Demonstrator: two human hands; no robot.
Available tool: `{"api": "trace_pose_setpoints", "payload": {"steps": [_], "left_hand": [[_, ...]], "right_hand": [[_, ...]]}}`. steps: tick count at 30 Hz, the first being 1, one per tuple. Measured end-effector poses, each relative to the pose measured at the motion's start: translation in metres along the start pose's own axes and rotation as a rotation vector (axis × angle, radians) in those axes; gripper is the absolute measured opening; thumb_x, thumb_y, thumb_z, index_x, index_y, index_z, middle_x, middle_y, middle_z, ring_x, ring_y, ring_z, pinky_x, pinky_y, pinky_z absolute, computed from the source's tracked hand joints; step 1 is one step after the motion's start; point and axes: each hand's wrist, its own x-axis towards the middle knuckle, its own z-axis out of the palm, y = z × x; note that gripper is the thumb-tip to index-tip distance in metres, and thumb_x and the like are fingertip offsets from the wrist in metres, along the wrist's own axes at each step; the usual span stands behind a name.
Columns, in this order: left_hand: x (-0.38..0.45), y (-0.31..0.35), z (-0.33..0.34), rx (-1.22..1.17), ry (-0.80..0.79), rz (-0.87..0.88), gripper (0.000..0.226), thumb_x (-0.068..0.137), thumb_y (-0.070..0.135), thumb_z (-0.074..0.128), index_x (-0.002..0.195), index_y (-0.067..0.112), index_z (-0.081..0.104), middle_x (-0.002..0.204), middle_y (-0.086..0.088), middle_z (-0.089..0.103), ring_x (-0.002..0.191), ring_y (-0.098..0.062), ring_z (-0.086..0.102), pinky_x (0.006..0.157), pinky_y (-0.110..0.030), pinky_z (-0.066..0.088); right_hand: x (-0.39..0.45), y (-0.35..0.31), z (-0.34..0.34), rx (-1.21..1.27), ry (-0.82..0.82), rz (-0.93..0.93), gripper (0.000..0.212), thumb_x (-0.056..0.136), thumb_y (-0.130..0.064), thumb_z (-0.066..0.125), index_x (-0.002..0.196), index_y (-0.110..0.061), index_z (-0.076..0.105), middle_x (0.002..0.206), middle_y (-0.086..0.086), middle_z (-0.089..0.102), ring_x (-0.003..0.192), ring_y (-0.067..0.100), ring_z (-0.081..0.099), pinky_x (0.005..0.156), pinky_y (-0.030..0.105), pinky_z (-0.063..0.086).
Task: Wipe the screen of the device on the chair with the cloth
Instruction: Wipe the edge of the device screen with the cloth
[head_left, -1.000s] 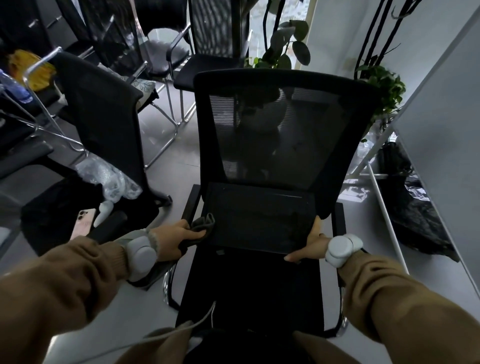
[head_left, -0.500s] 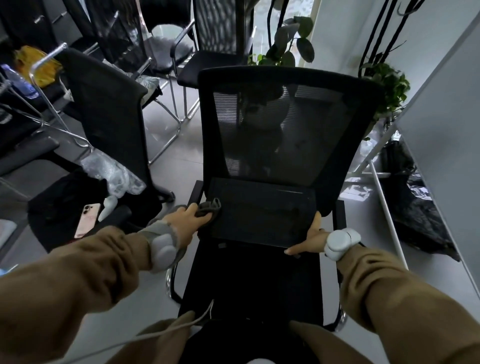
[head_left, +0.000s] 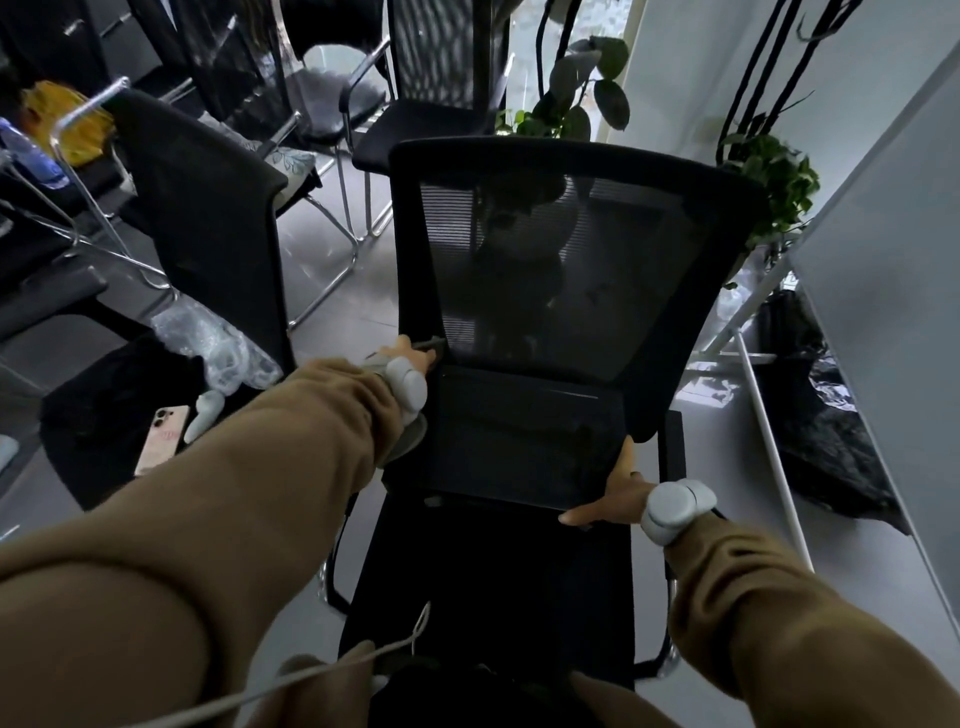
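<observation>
A dark flat device (head_left: 524, 436) leans against the mesh back of a black chair (head_left: 571, 171), its lower edge on the seat. My left hand (head_left: 410, 358) is at the device's upper left corner and grips a grey cloth (head_left: 432, 343), of which only a thin edge shows past the fingers. My right hand (head_left: 618, 493) holds the device's lower right corner, thumb up along the right edge and fingers under the bottom edge.
A second black chair (head_left: 208, 208) stands close on the left, with a pink phone (head_left: 162, 436), a white object and crumpled plastic wrap (head_left: 208, 338) on a seat beside it. More chairs stand behind. Potted plants (head_left: 774, 176) and a white panel (head_left: 883, 312) are on the right.
My left hand has moved with the cloth up the device's left edge, from the mid-left side to the upper left corner. My right hand has kept its hold on the lower right corner.
</observation>
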Motion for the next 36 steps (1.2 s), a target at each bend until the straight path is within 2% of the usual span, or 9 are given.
{"api": "trace_pose_setpoints", "payload": {"steps": [2, 5, 8, 11, 14, 20, 25, 33, 36], "left_hand": [[-0.001, 0.0, 0.005, 0.021, 0.01, 0.02, 0.048, 0.094, 0.02, 0.041, 0.142, 0.019, 0.033, 0.148, -0.016, 0.029, 0.129, -0.041, 0.037, 0.107, -0.047, 0.033], [-0.011, -0.012, 0.013, 0.124, 0.02, 0.118, 0.064, 0.087, 0.018, 0.05, 0.143, 0.028, 0.021, 0.136, -0.017, 0.031, 0.117, -0.042, 0.044, 0.097, -0.046, 0.043], [-0.023, -0.03, 0.025, 0.133, 0.001, 0.2, 0.075, 0.083, 0.012, 0.05, 0.144, 0.035, 0.012, 0.137, -0.014, 0.026, 0.117, -0.039, 0.043, 0.098, -0.045, 0.045], [-0.039, -0.044, 0.035, 0.134, -0.013, 0.255, 0.077, 0.082, 0.008, 0.047, 0.145, 0.037, 0.013, 0.139, -0.013, 0.025, 0.119, -0.039, 0.041, 0.103, -0.045, 0.041], [-0.06, -0.058, 0.04, 0.151, -0.04, 0.338, 0.076, 0.084, 0.008, 0.048, 0.146, 0.036, 0.014, 0.139, -0.012, 0.027, 0.121, -0.035, 0.042, 0.105, -0.037, 0.039], [-0.102, -0.08, 0.049, 0.186, -0.1, 0.48, 0.075, 0.083, 0.008, 0.049, 0.146, 0.036, 0.019, 0.137, -0.006, 0.032, 0.118, -0.026, 0.044, 0.099, -0.027, 0.035], [-0.118, -0.087, 0.052, 0.169, -0.195, 0.5, 0.073, 0.082, 0.011, 0.051, 0.144, 0.04, 0.024, 0.133, 0.0, 0.033, 0.115, -0.022, 0.047, 0.099, -0.028, 0.04], [-0.107, -0.084, 0.042, 0.204, -0.19, 0.526, 0.068, 0.084, 0.011, 0.048, 0.14, 0.044, 0.029, 0.13, 0.002, 0.038, 0.113, -0.02, 0.048, 0.09, -0.022, 0.037], [-0.097, -0.077, 0.039, 0.119, -0.122, 0.469, 0.067, 0.084, 0.008, 0.049, 0.142, 0.036, 0.031, 0.133, -0.002, 0.039, 0.117, -0.023, 0.049, 0.1, -0.024, 0.036]], "right_hand": [[0.001, 0.001, 0.0, 0.0, -0.002, 0.005, 0.148, 0.064, -0.037, 0.086, 0.139, -0.017, -0.04, 0.154, 0.02, 0.012, 0.141, 0.036, 0.025, 0.115, 0.046, 0.027], [0.002, 0.002, 0.001, -0.011, 0.003, -0.007, 0.148, 0.063, -0.037, 0.086, 0.139, -0.017, -0.04, 0.154, 0.019, 0.012, 0.141, 0.036, 0.026, 0.115, 0.046, 0.028], [0.002, 0.002, 0.002, -0.01, 0.012, -0.026, 0.148, 0.063, -0.036, 0.086, 0.14, -0.016, -0.038, 0.154, 0.018, 0.012, 0.14, 0.036, 0.027, 0.115, 0.046, 0.029], [0.002, 0.002, 0.0, -0.008, -0.002, -0.031, 0.148, 0.063, -0.037, 0.086, 0.141, -0.017, -0.038, 0.154, 0.018, 0.011, 0.14, 0.036, 0.027, 0.115, 0.045, 0.029], [0.001, 0.001, -0.001, -0.041, -0.029, -0.007, 0.147, 0.064, -0.041, 0.084, 0.139, -0.017, -0.041, 0.153, 0.02, 0.017, 0.139, 0.035, 0.03, 0.114, 0.043, 0.031], [-0.004, 0.0, 0.0, -0.085, -0.016, 0.004, 0.147, 0.066, -0.046, 0.082, 0.137, -0.012, -0.042, 0.154, 0.02, 0.016, 0.14, 0.034, 0.029, 0.115, 0.041, 0.029], [-0.009, -0.003, -0.001, -0.066, -0.031, -0.012, 0.146, 0.068, -0.041, 0.081, 0.136, -0.009, -0.043, 0.157, 0.018, 0.004, 0.143, 0.032, 0.023, 0.116, 0.037, 0.026], [-0.009, -0.004, -0.002, -0.035, -0.029, 0.002, 0.144, 0.069, -0.041, 0.081, 0.136, -0.011, -0.043, 0.155, 0.02, 0.013, 0.141, 0.033, 0.028, 0.116, 0.039, 0.027], [-0.008, -0.004, -0.003, -0.022, -0.026, 0.006, 0.144, 0.068, -0.041, 0.082, 0.138, -0.013, -0.042, 0.154, 0.02, 0.017, 0.141, 0.034, 0.028, 0.116, 0.04, 0.028]]}}
